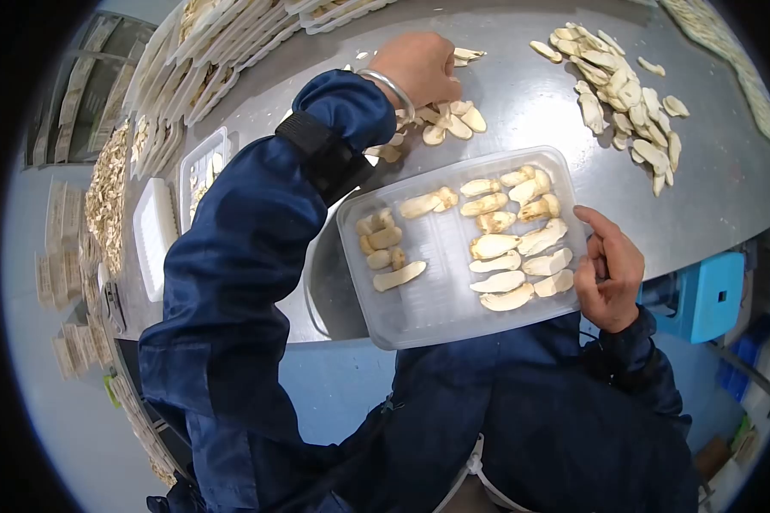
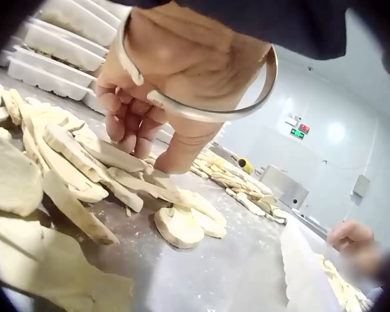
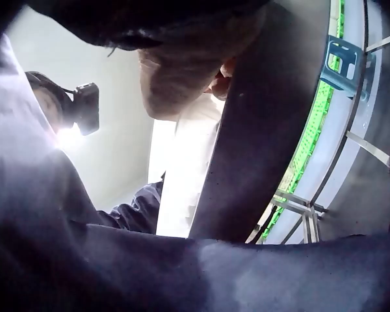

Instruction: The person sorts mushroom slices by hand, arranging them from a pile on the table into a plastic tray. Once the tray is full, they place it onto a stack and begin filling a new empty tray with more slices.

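A translucent plastic tray is tilted over the table's near edge, with mushroom slices laid in rows on its right side and a smaller group on its left. My right hand grips the tray's right rim between thumb and fingers; in the right wrist view that hand is partly dark. Across the table, my left hand reaches into a small heap of mushroom slices. Seen from the left wrist, this hand has its fingers curled down, and thumb and fingertips pinch at a pale slice.
A larger pile of slices lies at the back right of the metal table. Stacked filled trays stand at the back left, near a white tray. A sink opening shows under the held tray. A blue plastic container stands low on the right.
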The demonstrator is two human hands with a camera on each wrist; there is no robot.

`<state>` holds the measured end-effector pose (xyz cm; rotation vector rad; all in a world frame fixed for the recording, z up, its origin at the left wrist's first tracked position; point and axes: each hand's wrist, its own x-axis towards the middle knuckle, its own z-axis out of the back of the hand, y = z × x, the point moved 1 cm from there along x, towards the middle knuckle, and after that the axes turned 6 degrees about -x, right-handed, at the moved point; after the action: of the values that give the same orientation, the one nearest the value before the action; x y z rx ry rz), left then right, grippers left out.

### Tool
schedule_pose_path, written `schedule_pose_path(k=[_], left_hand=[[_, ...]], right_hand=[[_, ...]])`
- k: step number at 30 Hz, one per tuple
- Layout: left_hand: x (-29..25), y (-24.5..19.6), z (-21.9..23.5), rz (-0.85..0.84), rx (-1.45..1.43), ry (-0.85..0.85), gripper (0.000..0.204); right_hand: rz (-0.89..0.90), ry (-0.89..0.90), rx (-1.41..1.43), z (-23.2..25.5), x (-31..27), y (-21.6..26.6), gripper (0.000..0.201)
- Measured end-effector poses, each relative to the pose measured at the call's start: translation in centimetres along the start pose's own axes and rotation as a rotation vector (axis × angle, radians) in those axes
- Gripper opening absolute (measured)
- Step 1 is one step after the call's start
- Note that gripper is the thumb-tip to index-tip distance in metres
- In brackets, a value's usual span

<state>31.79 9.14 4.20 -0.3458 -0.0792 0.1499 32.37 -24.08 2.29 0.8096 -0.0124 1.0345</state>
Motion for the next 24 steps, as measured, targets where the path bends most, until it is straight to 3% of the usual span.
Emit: schedule_pose_path(k=[3,9,12,16,19,20,24], left_hand=[[-0.2,0.1,-0.3,-0.131,0.057,-0.073,0.021],[-0.7,0.4,1.3,0.041,-0.177,-0.089,0.018],[-1.4,0.8,2.9,-0.016,-0.148,-0.163,0.018],[-2.2,4.2,4.8,0.067,-0.111,-0.138,0.023],[-3.6,8.1,6.1,0.09,-0.352,-0.117,0.022],[-4.7,5.6,7.7,0.189,-0.344,-0.076,0.018],[-9.1,8.2,9.3,0.332,-0.59,-0.196,0.019]], right_hand=[[-0.011,0.003,0.009,0.0,0.0,0.1,0.051],[0.0,-0.009,-0.001,-0.2,-0.1,0.0,0.05],[-0.023,-0.001,0.013,-0.1,-0.2,0.0,0.05],[-0.021,-0.003,0.018,-0.2,-0.1,0.0,0.05],[-0.029,0.003,0.017,-0.1,-0.2,0.1,0.051],[-0.031,0.005,0.016,-0.1,-0.1,0.1,0.051],[-0.015,0.005,0.017,-0.1,-0.2,0.0,0.052]])
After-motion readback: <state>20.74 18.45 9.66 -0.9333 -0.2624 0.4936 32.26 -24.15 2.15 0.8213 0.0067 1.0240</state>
